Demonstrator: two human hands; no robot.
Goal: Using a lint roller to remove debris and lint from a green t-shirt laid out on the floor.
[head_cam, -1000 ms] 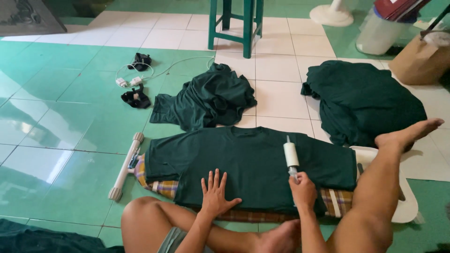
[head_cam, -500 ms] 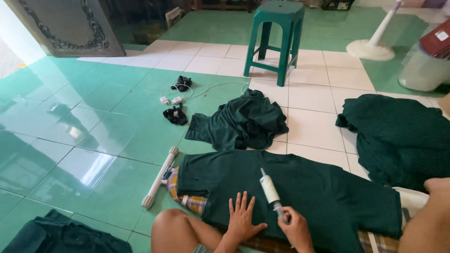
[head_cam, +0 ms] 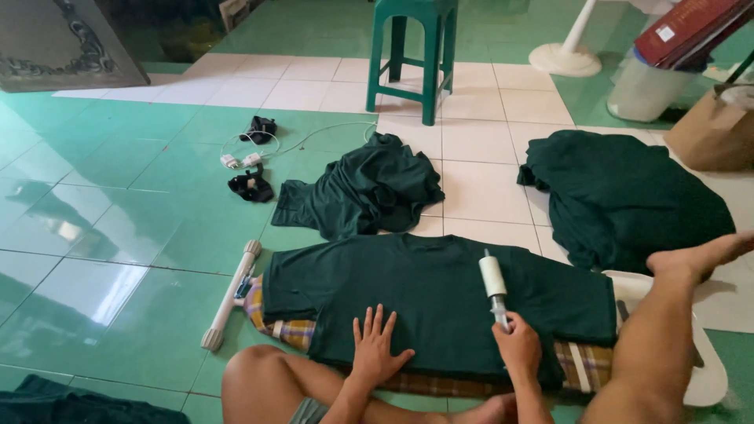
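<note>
At the bottom of the frame, the left hand (head_cam: 375, 349) lies flat with fingers spread wide on a dark green shirt (head_cam: 432, 294), and the right hand (head_cam: 518, 345) is closed around the handle of a white lint roller (head_cam: 493, 281) standing on the cloth. The shirt is laid smooth over a plaid-covered board (head_cam: 290, 331), low centre. The floor (head_cam: 118, 235) is glossy green tile, turning white further up. Beyond lie a crumpled green shirt (head_cam: 365, 188) and, at right, a green pile (head_cam: 628, 200), possibly folded. A green stool (head_cam: 412, 47) stands top centre.
</note>
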